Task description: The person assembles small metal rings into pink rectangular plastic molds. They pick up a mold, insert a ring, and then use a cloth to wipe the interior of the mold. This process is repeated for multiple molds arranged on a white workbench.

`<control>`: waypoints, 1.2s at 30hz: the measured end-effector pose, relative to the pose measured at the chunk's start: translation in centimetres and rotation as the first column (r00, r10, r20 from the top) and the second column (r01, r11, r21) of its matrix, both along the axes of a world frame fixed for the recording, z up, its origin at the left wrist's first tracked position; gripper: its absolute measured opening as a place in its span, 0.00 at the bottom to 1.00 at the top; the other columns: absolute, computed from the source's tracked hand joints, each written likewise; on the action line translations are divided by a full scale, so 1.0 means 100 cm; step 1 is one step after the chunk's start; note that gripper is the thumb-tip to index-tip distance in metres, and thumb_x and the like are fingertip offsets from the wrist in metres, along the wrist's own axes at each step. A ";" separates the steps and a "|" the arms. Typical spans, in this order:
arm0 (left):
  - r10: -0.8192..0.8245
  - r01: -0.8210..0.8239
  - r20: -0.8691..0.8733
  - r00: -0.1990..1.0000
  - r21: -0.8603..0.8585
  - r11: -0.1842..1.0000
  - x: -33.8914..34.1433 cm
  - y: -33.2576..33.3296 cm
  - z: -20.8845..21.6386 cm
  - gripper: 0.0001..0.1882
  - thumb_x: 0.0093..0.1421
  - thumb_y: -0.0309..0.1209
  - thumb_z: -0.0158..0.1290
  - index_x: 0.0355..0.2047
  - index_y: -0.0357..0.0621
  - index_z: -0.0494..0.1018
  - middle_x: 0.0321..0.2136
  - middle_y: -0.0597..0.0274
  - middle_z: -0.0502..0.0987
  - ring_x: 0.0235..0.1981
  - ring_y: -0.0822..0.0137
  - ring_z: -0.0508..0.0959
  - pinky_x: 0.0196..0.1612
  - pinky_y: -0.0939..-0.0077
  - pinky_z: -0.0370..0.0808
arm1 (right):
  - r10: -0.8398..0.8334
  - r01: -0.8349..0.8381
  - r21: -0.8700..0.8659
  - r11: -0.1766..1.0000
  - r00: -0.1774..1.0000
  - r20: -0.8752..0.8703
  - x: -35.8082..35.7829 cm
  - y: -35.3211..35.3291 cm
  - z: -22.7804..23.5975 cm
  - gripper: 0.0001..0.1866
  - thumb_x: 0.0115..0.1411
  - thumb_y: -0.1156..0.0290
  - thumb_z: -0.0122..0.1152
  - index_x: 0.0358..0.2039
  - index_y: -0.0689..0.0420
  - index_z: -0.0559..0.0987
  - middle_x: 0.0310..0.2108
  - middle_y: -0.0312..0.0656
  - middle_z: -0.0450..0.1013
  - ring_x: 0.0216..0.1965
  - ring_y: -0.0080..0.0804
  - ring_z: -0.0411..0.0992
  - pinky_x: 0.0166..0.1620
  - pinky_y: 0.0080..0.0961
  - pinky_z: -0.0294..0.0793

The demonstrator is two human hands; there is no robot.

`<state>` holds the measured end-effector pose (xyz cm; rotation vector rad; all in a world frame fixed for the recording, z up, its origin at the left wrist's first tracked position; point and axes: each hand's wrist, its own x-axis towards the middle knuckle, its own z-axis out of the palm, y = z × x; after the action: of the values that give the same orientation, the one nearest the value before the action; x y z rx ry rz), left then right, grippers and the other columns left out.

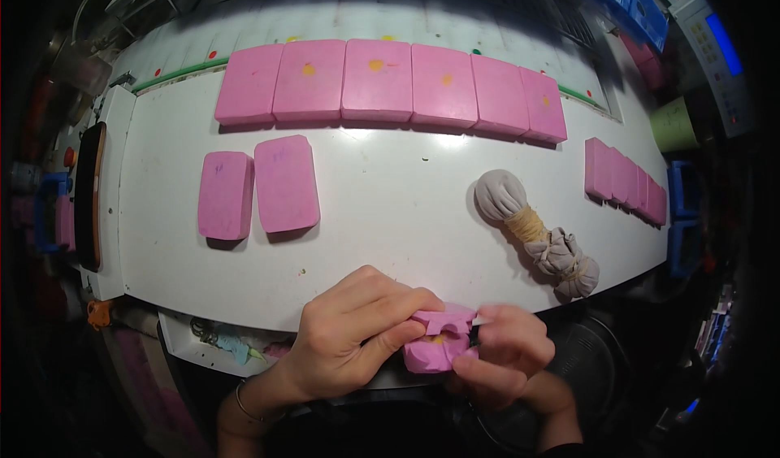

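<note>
1. Pink split mold sits low, just right of the middle, held in both hands at the near edge of the white worktop. It gapes open, showing a rounded notch and a yellow patch inside.
2. Left hand: thumb and index finger are pinched together on the mold's left side, the other fingers curled. A thin bracelet circles the wrist.
3. Right hand: thumb against the mold's lower right edge, fingers bent and nearly closed around that side. A small white sliver shows by the index fingertip, too unclear to name.
4. Beyond the hands, to the right, lies a grey cloth bundle, dumbbell-shaped, its neck bound with tan cord.
5. Two pink blocks lie side by side at left.
6. Farther back, six larger pink blocks form a touching row, several marked with yellow spots.
7. At far right, a row of smaller pink blocks stands near a pale green cup.
</note>
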<state>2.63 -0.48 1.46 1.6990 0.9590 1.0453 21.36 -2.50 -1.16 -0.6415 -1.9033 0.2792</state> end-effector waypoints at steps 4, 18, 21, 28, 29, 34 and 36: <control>-0.016 0.015 0.044 0.999 0.029 0.999 0.000 0.000 -0.010 0.13 0.57 0.31 0.52 0.37 0.32 0.75 0.30 0.54 0.77 0.31 0.61 0.75 0.36 0.73 0.72 | -0.056 0.046 -0.328 0.944 0.998 -0.022 -0.010 -0.005 0.015 0.19 0.47 0.86 0.56 0.42 0.66 0.68 0.38 0.58 0.71 0.34 0.46 0.73 0.35 0.33 0.74; 0.013 0.015 0.263 0.965 -0.101 0.995 0.009 -0.012 -0.010 0.20 0.45 0.19 0.63 0.40 0.33 0.73 0.35 0.55 0.74 0.35 0.69 0.76 0.37 0.79 0.74 | 0.084 -0.049 -0.709 0.704 0.996 0.014 0.006 0.014 0.055 0.15 0.44 0.84 0.64 0.36 0.65 0.75 0.29 0.44 0.69 0.27 0.30 0.73 0.31 0.19 0.75; 0.024 0.054 0.407 0.913 -0.180 0.982 0.014 -0.013 -0.012 0.18 0.46 0.18 0.62 0.39 0.32 0.73 0.35 0.55 0.73 0.36 0.68 0.75 0.40 0.78 0.73 | 0.111 -0.091 -0.748 0.658 0.994 -0.024 0.012 0.015 0.056 0.14 0.46 0.82 0.65 0.35 0.65 0.75 0.29 0.43 0.68 0.28 0.29 0.72 0.32 0.19 0.76; 0.007 0.113 0.449 0.893 -0.238 0.965 0.016 -0.009 -0.004 0.17 0.48 0.18 0.60 0.40 0.31 0.72 0.35 0.57 0.72 0.36 0.69 0.73 0.42 0.78 0.70 | 0.188 -0.205 -0.616 0.760 0.978 -0.094 0.017 0.017 0.056 0.18 0.49 0.73 0.66 0.39 0.62 0.71 0.29 0.44 0.68 0.28 0.33 0.71 0.30 0.23 0.74; -0.004 0.147 0.464 0.886 -0.273 0.951 0.016 -0.009 -0.002 0.17 0.48 0.19 0.60 0.40 0.31 0.72 0.35 0.57 0.72 0.36 0.69 0.73 0.42 0.78 0.70 | 0.284 -0.253 -0.607 0.753 0.958 -0.047 0.025 0.022 0.058 0.19 0.49 0.71 0.67 0.39 0.61 0.70 0.29 0.44 0.68 0.27 0.34 0.71 0.29 0.24 0.73; -0.017 0.241 0.526 0.850 -0.360 0.901 0.018 -0.011 0.002 0.16 0.49 0.19 0.59 0.40 0.31 0.73 0.34 0.59 0.71 0.37 0.70 0.72 0.42 0.78 0.69 | 0.446 -0.310 -0.701 0.642 0.895 0.012 0.033 0.032 0.071 0.18 0.50 0.65 0.67 0.34 0.61 0.69 0.25 0.43 0.67 0.24 0.37 0.69 0.28 0.26 0.70; -0.055 0.246 0.506 0.861 -0.320 0.915 0.016 -0.008 0.001 0.16 0.49 0.20 0.60 0.40 0.31 0.72 0.35 0.58 0.71 0.38 0.70 0.72 0.43 0.77 0.69 | 0.408 -0.267 -0.694 0.669 0.912 0.043 0.033 0.028 0.074 0.18 0.50 0.66 0.67 0.34 0.61 0.69 0.25 0.43 0.67 0.24 0.36 0.70 0.28 0.25 0.71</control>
<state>4.22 -1.32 1.56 1.0944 0.6267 1.0364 24.64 0.30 6.22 -0.7995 -2.0957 1.2492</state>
